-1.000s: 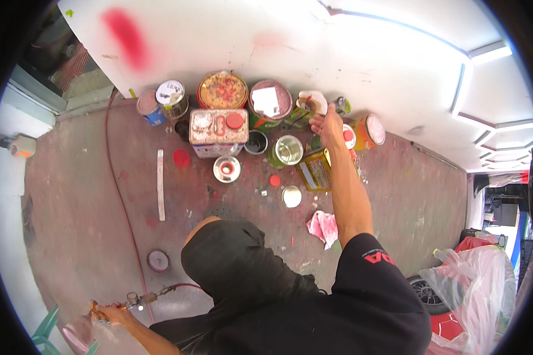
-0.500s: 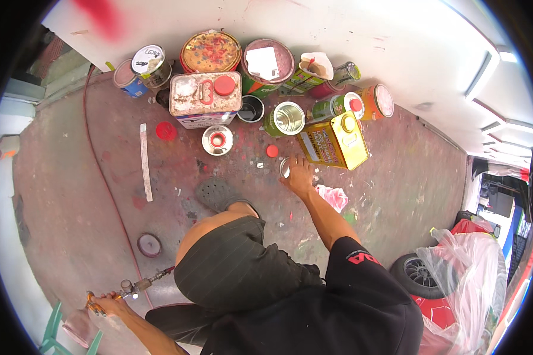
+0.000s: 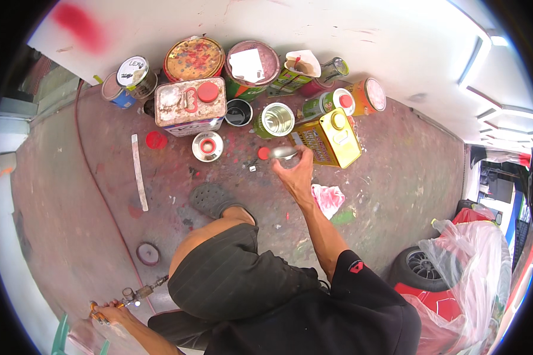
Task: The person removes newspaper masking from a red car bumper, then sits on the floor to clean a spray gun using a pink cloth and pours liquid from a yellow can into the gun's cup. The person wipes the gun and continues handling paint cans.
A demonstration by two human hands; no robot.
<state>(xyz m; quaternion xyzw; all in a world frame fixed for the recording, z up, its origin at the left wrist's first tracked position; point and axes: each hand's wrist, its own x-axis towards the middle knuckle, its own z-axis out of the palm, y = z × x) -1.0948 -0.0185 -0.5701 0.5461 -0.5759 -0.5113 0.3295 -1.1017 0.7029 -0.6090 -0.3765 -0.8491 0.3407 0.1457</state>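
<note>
While the left hand (image 3: 112, 312) is clutching the hose-fed tool (image 3: 99, 318), apparently for clearance from the floor (image 3: 391, 177), the right hand (image 3: 297, 173) is pinching the silver lid (image 3: 283, 152) by its rim, presumably sparing its faces, near the cans (image 3: 277, 120) lining the floor's wall-side edge.

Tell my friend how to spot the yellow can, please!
Find the long white wall, then the crowd of paint cans on the floor in front of it. Near that crowd's right end, just past the person's right hand, is the yellow can. It's boxy with a round yellow cap, while the open silver-lined can and orange can nearby are round.
</note>
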